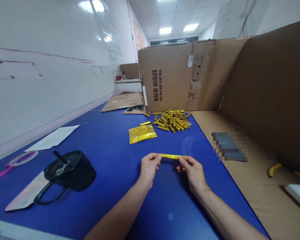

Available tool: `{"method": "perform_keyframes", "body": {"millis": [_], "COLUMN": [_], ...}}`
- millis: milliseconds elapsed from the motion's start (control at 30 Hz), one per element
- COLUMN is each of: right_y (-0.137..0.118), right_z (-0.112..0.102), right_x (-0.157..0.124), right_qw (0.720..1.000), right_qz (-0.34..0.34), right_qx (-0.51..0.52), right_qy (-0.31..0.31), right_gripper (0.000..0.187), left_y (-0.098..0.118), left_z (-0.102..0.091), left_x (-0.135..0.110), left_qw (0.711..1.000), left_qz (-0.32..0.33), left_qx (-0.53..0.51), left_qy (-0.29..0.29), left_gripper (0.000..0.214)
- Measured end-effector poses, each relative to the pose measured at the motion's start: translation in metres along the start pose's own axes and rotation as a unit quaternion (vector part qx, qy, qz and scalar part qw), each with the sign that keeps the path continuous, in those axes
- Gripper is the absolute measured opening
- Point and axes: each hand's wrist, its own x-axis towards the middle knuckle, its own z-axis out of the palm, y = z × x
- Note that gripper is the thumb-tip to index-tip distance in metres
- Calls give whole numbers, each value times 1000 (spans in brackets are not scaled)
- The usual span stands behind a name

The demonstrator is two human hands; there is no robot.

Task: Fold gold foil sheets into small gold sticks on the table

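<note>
Between both hands a slim gold foil strip (170,156), perhaps folded or rolled, is stretched level above the blue table (110,156). My left hand (149,165) pinches its left end between thumb and fingers. At the opposite end, my right hand (192,170) has a similar pinch. Beyond the hands lies a flat stack of gold foil sheets (142,134). Behind it, to the right, is a heap of short gold foil rolls (173,121), and a single gold roll (145,123) rests just behind the stack.
A black mug with lid and straw (73,171) stands at left, near a white paper sheet (53,137) and a tape roll (23,158). Cardboard walls (175,76) rise behind and at right. A blurred-out dark object (228,146) lies on the cardboard at right.
</note>
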Motion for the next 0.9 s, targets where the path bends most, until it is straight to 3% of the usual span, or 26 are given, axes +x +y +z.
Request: {"method": "perform_keyframes", "body": {"millis": [167, 467, 733, 900], "right_y": [-3, -3, 0, -1], "right_z": [1, 1, -3, 0], "right_x": [-1, -1, 2, -1], "right_qw": [1000, 1000, 999, 999], "right_qz": [11, 14, -29, -27], "right_qx": [-2, 9, -14, -34], "right_qy": [-17, -20, -19, -29], "right_gripper": [27, 24, 25, 25], "left_y": [-3, -9, -4, -7], "left_z": [0, 1, 1, 1], "left_x": [2, 0, 1, 1], "left_qw": [998, 996, 981, 984], "left_qz": [-50, -58, -111, -87], "left_qx": [-21, -60, -145, -150], "left_qy": [-19, -34, -59, -44], "left_gripper": [23, 19, 26, 25]}}
